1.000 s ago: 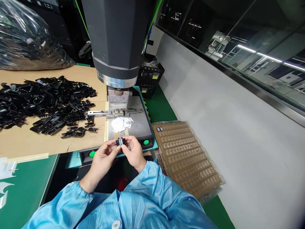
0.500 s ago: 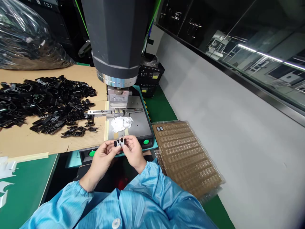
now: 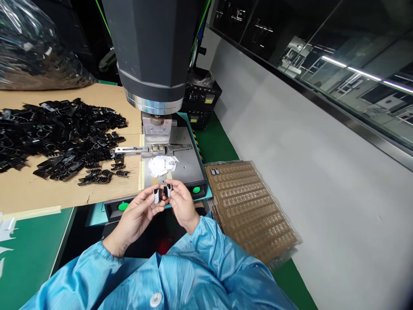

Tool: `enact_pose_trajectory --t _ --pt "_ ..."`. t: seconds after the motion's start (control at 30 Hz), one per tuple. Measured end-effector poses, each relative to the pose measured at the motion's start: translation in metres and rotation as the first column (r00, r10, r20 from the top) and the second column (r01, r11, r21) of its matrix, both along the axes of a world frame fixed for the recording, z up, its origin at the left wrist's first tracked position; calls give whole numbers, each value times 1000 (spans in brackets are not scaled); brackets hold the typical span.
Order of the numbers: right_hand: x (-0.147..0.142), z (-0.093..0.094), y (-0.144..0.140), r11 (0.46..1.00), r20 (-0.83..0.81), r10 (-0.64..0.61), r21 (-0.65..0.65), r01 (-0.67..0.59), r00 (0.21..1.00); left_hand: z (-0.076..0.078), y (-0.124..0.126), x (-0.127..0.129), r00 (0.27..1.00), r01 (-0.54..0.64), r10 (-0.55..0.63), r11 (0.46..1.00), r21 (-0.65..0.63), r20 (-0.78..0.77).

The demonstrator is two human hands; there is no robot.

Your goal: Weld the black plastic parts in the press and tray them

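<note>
Closest to me, the left hand [image 3: 137,217] pinched a small grey clip [image 3: 156,195] between thumb and fingertips, while the right hand [image 3: 181,202] pinched a small black clip [image 3: 168,190] just beside it, both raised in front of the press's metal plate [image 3: 187,165]. A brown compartment tray [image 3: 254,211] lay to the right. Farther left, a heap of black parts [image 3: 61,133] covered the cardboard sheet [image 3: 32,189].

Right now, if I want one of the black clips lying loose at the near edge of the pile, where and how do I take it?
Probably take the outermost black clip across its narrow middle, coming from above on the side facing the metal plate. It lies flat on the cardboard, apart from the pile, so fingers have room there.
</note>
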State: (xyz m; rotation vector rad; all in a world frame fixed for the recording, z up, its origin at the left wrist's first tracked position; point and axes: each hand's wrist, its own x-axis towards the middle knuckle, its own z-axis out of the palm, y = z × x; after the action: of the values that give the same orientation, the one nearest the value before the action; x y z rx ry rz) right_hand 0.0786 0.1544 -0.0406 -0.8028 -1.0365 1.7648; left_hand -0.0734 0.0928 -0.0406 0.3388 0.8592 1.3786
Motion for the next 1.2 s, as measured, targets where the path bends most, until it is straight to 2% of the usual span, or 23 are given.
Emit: enact_pose_trajectory --t 0.53,0.73,1.0,1.2 --pt "2 -8 -3 995 66 4 99 -11 998 -3 0 0 997 42 -42 999 -9 65" --pt "7 -17 -4 985 171 -26 172 -4 985 -4 1 -1 999 5 -4 999 -37 35" --pt "7 -7 -5 990 136 -24 141 5 990 -2 2 -1 999 -16 18 998 -56 37" --pt "7 -10 -2 997 86 -53 63 48 995 -8 2 -3 999 -22 24 998 -65 30"
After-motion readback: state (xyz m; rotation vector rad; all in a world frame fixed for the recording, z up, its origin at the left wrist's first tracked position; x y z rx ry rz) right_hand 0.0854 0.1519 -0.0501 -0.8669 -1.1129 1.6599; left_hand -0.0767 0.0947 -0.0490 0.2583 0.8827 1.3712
